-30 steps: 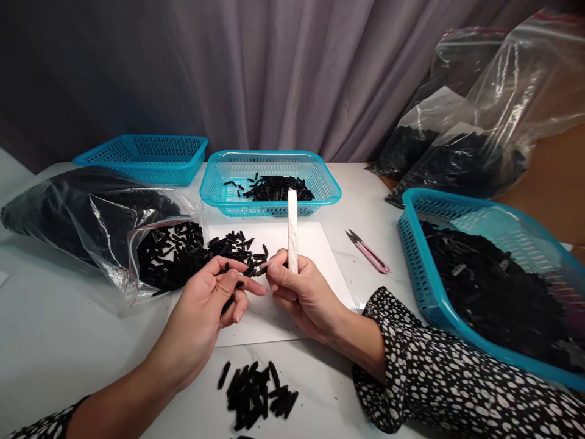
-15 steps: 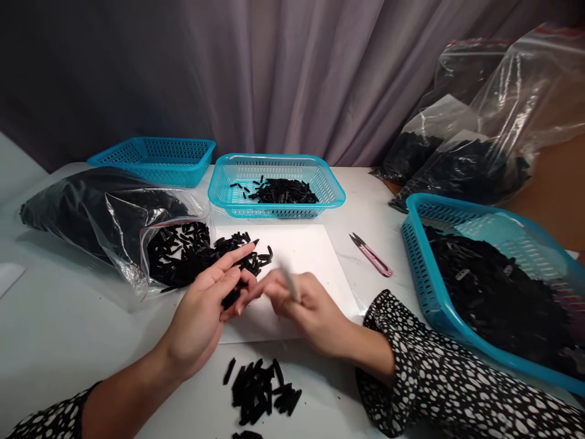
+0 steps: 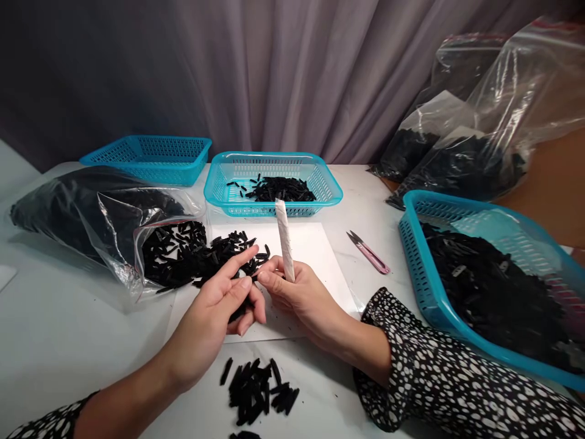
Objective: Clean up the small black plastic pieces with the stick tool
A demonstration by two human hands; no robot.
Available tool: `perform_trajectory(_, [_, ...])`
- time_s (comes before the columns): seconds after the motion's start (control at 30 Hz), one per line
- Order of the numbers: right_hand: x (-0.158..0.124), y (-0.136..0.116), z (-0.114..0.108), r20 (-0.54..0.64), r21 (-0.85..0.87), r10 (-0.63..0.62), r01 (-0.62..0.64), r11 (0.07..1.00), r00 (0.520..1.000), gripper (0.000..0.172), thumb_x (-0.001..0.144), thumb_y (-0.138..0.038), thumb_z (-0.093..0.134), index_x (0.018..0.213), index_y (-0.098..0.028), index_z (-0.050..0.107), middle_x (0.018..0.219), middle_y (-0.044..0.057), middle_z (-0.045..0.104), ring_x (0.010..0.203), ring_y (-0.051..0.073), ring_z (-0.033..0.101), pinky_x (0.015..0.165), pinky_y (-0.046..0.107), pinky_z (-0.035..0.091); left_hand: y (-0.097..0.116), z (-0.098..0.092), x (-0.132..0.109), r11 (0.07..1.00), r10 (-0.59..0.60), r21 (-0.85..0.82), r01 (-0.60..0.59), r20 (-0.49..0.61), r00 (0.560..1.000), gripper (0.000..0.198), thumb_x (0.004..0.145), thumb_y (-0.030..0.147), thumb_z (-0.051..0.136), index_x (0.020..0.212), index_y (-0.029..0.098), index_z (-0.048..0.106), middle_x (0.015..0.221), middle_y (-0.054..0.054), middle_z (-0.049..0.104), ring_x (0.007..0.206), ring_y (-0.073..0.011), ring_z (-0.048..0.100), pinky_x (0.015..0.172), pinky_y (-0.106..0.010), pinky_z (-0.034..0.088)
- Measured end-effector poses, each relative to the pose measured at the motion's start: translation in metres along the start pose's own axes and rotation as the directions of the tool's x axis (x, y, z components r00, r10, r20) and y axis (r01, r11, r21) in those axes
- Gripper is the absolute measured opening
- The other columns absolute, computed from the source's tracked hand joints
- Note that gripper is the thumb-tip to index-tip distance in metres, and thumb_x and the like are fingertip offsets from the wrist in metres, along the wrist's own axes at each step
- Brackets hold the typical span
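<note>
My left hand is closed around several small black strips, pinching one between thumb and fingers, with the index finger stretched out. In my right hand is a slim stick wrapped in white, pointing up past the fingers. The right thumb and index fingertips meet the left fingertips at the end of the pinched strip; whatever tip is there is too small to make out. Both hands hover above a white sheet. Beyond them lies a heap of black strips, spilling from an open plastic bag.
Nearer me is a small pile of black strips. A blue basket with strips stands behind the sheet, another blue basket to its left. Pink thread snips lie right, beside a large filled basket. Plastic bags stand behind it.
My right hand has come up to the left fingertips, and the white stick has gone from blurred and tilted to sharp and nearly upright. My left fingers have curled a little.
</note>
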State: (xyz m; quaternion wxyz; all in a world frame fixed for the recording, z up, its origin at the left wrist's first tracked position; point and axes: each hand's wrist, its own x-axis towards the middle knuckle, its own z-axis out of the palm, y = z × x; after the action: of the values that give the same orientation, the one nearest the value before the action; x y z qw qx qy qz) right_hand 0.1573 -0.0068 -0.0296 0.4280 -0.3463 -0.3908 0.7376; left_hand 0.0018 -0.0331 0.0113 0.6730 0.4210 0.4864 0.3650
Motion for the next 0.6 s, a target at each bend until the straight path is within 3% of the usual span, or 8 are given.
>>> perform_trajectory(0.1, [0.0019, -0.0007, -0.0016, 0.013, 0.039, -0.015, 0.015, 0.999, 1.0, 0.029, 0.08, -0.04, 0.079, 0.077, -0.017, 0.063, 0.048, -0.01, 0.039, 0.044, 0.006, 0.021, 0.043, 0.026, 0.011, 0.0019, 0.0003, 0.0003, 0.999, -0.01, -0.047, 0.009, -0.023, 1.0, 0.052, 0.092, 0.036, 0.058, 0.142, 0.022, 0.048, 0.073, 0.0, 0.065, 0.058, -0.0114, 0.042, 0.059, -0.027, 0.033])
perform_trajectory(0.2, [0.0041, -0.0024, -0.0032, 0.024, 0.057, -0.052, 0.051, 0.997, 0.998, 0.026, 0.079, -0.038, 0.08, 0.086, -0.015, 0.071, 0.055, -0.006, 0.054, 0.044, 0.004, 0.022, 0.043, 0.026, 0.01, 0.0028, -0.0003, 0.0026, 0.994, -0.003, -0.114, -0.006, -0.086, 0.996, 0.045, 0.084, 0.025, 0.063, 0.129, 0.019, 0.058, 0.082, -0.002, 0.066, 0.064, -0.0118, 0.045, 0.062, -0.025, 0.036])
perform_trajectory(0.3, [0.0052, -0.0034, -0.0045, -0.009, 0.039, -0.06, 0.06, 0.997, 0.998, 0.027, 0.076, -0.037, 0.082, 0.089, -0.014, 0.074, 0.066, -0.002, 0.063, 0.043, 0.003, 0.021, 0.042, 0.026, 0.009, 0.0016, -0.0012, 0.0057, 0.994, 0.014, -0.102, -0.029, -0.146, 0.989, 0.037, 0.081, 0.02, 0.064, 0.119, 0.018, 0.065, 0.071, 0.0, 0.06, 0.062, -0.0119, 0.041, 0.057, -0.023, 0.032])
perform_trajectory(0.37, [0.0054, -0.003, -0.0052, -0.02, 0.042, -0.066, 0.067, 0.997, 0.998, 0.026, 0.076, -0.037, 0.082, 0.089, -0.015, 0.076, 0.062, -0.003, 0.061, 0.042, 0.003, 0.021, 0.041, 0.025, 0.009, -0.0002, -0.0018, 0.007, 0.996, 0.017, -0.088, -0.031, -0.159, 0.987, 0.031, 0.085, 0.022, 0.063, 0.116, 0.019, 0.067, 0.066, 0.002, 0.056, 0.061, -0.0119, 0.04, 0.056, -0.023, 0.032])
perform_trajectory(0.5, [0.0056, -0.0014, -0.0062, -0.013, 0.062, -0.073, 0.073, 0.995, 0.997, 0.024, 0.077, -0.036, 0.081, 0.087, -0.015, 0.076, 0.047, -0.009, 0.044, 0.042, 0.004, 0.018, 0.041, 0.025, 0.008, -0.0039, -0.0038, 0.0081, 0.997, 0.042, -0.06, -0.053, -0.159, 0.986, 0.025, 0.089, 0.028, 0.063, 0.112, 0.02, 0.069, 0.063, 0.003, 0.054, 0.058, -0.0118, 0.041, 0.057, -0.024, 0.033])
perform_trajectory(0.6, [0.0055, -0.0017, -0.0056, -0.005, 0.061, -0.072, 0.073, 0.995, 0.997, 0.025, 0.077, -0.035, 0.081, 0.089, -0.014, 0.075, 0.047, -0.01, 0.042, 0.042, 0.004, 0.017, 0.041, 0.025, 0.008, -0.0059, -0.0058, 0.0096, 0.996, 0.087, -0.019, -0.092, -0.179, 0.98, 0.023, 0.09, 0.032, 0.064, 0.11, 0.02, 0.069, 0.061, 0.004, 0.054, 0.057, -0.012, 0.042, 0.06, -0.025, 0.036])
